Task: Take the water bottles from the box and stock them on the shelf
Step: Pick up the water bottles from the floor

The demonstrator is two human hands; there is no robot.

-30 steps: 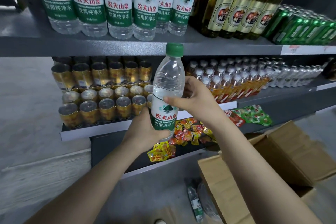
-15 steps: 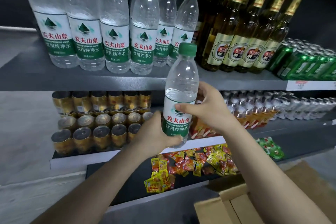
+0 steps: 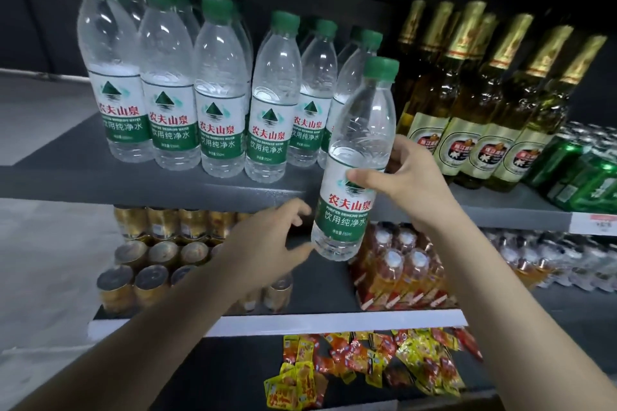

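Note:
My right hand [image 3: 405, 177] grips a clear water bottle [image 3: 359, 140] with a green cap and green label around its middle, holding it slightly tilted in front of the grey shelf's [image 3: 160, 182] front edge. My left hand [image 3: 267, 240] sits just left of the bottle's base with fingers spread and loosely curled, its thumb near the base; I cannot tell if it touches. A row of matching water bottles [image 3: 217, 90] stands on the shelf, to the left of the held one. The box is out of view.
Amber glass bottles [image 3: 467, 103] with gold foil necks stand right of the water bottles, then green cans [image 3: 581, 173]. Below are gold cans [image 3: 147, 264], orange drink bottles [image 3: 400, 270] and snack packets [image 3: 360, 360] on lower shelves.
The bottle has risen from in front of the lower shelves to the upper shelf's edge. My left hand has let go of its base and opened. The box has left the view.

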